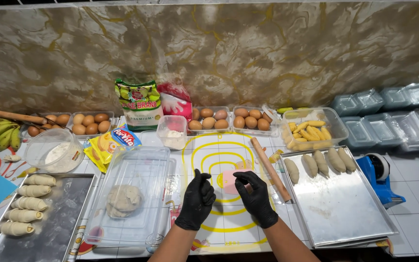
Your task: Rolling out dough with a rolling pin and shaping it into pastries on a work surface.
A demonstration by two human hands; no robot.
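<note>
Both hands wear black gloves and hover over the pastry mat [219, 160], a clear sheet printed with yellow rings that serves here as the landmark. The left hand [197, 199] sits above the mat's lower left rings, fingers curled loosely inward with nothing between them. The right hand [255, 196] is just beside it, thumb and forefinger drawn together; whether that grip pinches a scrap of dough cannot be told from here. Between and just behind the hands, on the mat's centre, lies a pink dough scraper [229, 180], partly hidden by the fingers.

Left of the mat stands a clear plastic tub [136, 194] holding a pale lump of dough [123, 200]. The dough looks soft, pliable and a little tacky, likely to sag and stretch if lifted by an edge, so it is better scooped from underneath with spread fingers. At the mat's right edge a wooden rolling pin [270, 168] lies aslant, and right of it a steel tray [345, 208] carries a row of filled dough rolls [321, 162]. Far left of the mat a second tray [59, 218] holds wrapped rolls [27, 204]. Behind the mat sit egg cartons [231, 120] and a box of peeled bananas [309, 132].
</note>
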